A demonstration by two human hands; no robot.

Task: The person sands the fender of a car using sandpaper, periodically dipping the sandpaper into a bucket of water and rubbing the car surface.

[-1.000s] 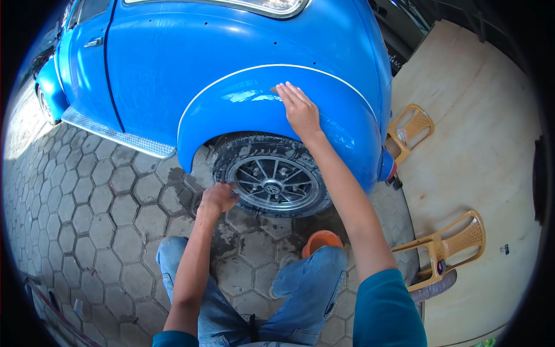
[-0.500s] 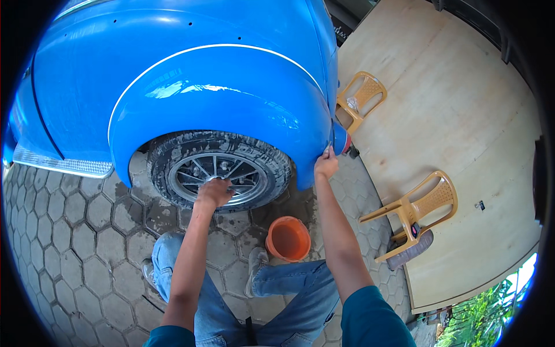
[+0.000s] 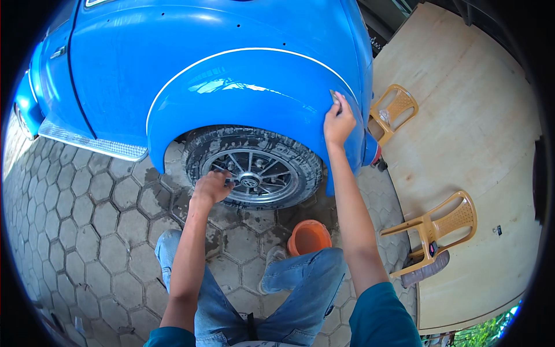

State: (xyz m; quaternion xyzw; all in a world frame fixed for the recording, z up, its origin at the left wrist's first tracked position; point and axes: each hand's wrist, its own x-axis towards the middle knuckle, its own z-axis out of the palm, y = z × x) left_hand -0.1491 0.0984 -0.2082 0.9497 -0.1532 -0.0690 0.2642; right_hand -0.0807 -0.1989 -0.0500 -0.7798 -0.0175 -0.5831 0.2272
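A blue car's rounded rear fender [image 3: 254, 107] arches over a wheel [image 3: 250, 180] with a silver spoked rim and a tyre smeared with grey. My right hand [image 3: 340, 122] is raised against the fender's right part, fingers pinched round a small, thin, dull-coloured piece [image 3: 333, 96] whose kind I cannot make out. In front of the wheel's left side is my left hand [image 3: 213, 187], its fingers loosely bent and apart, with nothing visible in them. Whether it touches the rim is unclear.
An orange bucket [image 3: 310, 237] stands on the hexagonal paving [image 3: 118, 211] by my knee. Two tan plastic chairs [image 3: 448, 225] are at the right, beside a large pale board [image 3: 480, 133]. A metal running board [image 3: 92, 140] runs left of the wheel.
My right hand has moved up from the fender's lower right edge to its upper right surface. The left hand has shifted from the hub toward the rim's left side. The view has turned left.
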